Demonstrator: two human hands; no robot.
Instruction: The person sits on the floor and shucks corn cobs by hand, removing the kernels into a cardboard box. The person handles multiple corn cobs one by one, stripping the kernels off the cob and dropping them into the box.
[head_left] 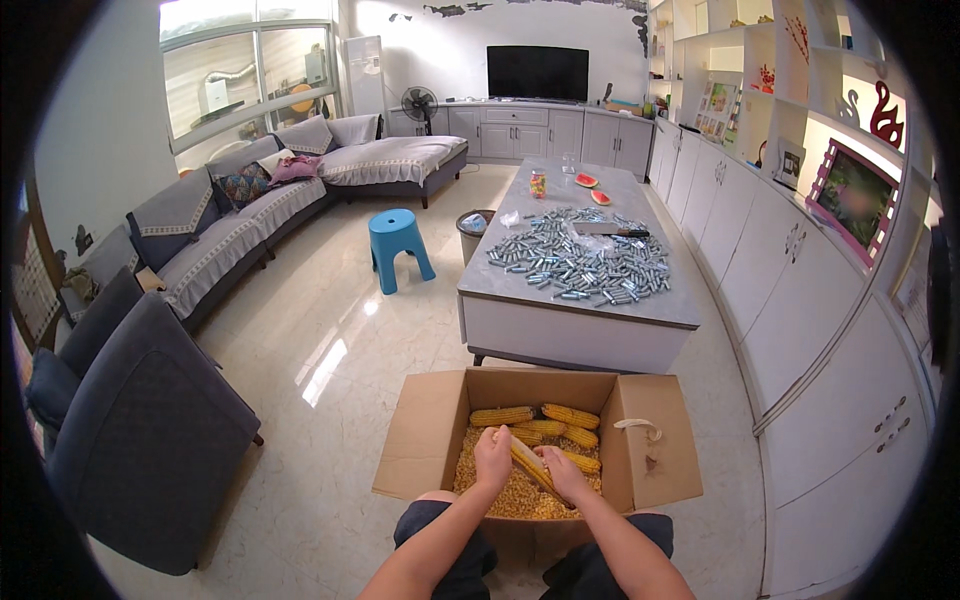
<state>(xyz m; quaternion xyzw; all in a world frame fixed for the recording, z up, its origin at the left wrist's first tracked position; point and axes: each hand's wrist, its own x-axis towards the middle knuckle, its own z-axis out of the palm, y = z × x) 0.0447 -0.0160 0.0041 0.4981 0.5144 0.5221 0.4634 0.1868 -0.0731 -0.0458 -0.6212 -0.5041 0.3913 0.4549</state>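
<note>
An ear of corn (533, 464) is held between my two hands over an open cardboard box (408, 428). Part of the ear shows pale bare cob, and yellow kernels remain along its lower side. My left hand (492, 457) is closed round the far end of the ear. Closer to its near end, my right hand (567, 474) grips it, with the fingertips partly hidden. Loose yellow kernels (525, 497) cover the bottom of the box. Several whole ears of corn (571, 416) lie on them toward the far side.
Beyond the box stands a grey table (500, 293) bearing many small silvery-blue cylinders (590, 262), a knife (612, 230) and watermelon slices (587, 181). A blue stool (397, 245) and a bin (470, 232) stand left of it. A dark armchair (150, 430) is at near left, cabinets (740, 260) at right.
</note>
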